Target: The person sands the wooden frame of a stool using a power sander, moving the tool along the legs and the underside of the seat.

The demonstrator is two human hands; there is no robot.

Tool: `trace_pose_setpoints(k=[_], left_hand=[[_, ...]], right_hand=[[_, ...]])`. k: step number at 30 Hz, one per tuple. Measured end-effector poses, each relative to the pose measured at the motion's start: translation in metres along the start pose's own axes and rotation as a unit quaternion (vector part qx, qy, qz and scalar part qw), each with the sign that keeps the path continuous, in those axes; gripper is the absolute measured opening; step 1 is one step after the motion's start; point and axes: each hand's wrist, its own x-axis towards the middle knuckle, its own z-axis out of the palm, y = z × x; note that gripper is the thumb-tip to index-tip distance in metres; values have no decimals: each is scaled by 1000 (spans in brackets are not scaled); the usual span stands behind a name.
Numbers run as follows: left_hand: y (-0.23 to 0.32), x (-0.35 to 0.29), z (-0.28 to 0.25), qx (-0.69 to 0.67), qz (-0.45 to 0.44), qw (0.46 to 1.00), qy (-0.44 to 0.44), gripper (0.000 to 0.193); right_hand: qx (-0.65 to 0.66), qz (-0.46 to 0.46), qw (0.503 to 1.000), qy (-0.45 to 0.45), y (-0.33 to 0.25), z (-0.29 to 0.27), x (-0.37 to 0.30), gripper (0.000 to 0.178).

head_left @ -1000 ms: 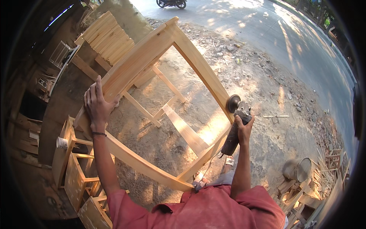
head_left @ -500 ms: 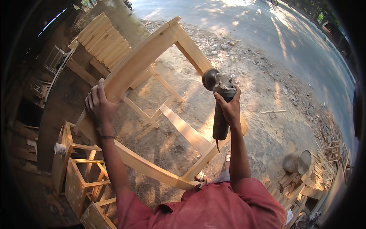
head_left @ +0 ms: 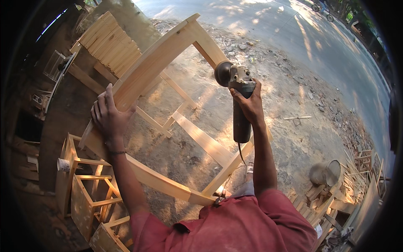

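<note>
Out in the head view it's dusty, sun-dappled bare ground (head_left: pixel 285 138) running up to a grey road (head_left: pixel 260 38), the big wooden frame (head_left: pixel 155 56) tilted over it at centre, left hand (head_left: pixel 111 115) clamped on its left side. Right hand (head_left: pixel 252 105) grips the angle grinder (head_left: pixel 242 122), blocking part of the far rail; stools (head_left: pixel 84 208) crowd lower left, bucket (head_left: pixel 321 174) and scrap wood (head_left: pixel 342 206) lower right.

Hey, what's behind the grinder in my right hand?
A rail of the wooden frame runs up to the disc of the grinder, and ground shows beyond its left side. The disc, grinder and your right hand cover the rail's next stretch.
</note>
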Motion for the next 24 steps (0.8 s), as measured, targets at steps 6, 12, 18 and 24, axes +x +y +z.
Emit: trace_pose_setpoints(k=[6,12,18,24], left_hand=[[-24,12,20,9,26,999,25,89],[-41,28,38,18,7,1000,-10,87],[-62,38,61,18,24,999,10,90],[-73,51,73,23,14,1000,-12,89]], right_hand=[[-17,14,999,34,36,-5,-29,86],[-2,74,997,39,75,-26,-49,85],[5,114,991,72,109,-45,-73,83],[24,138,983,120,182,-74,-104,79]])
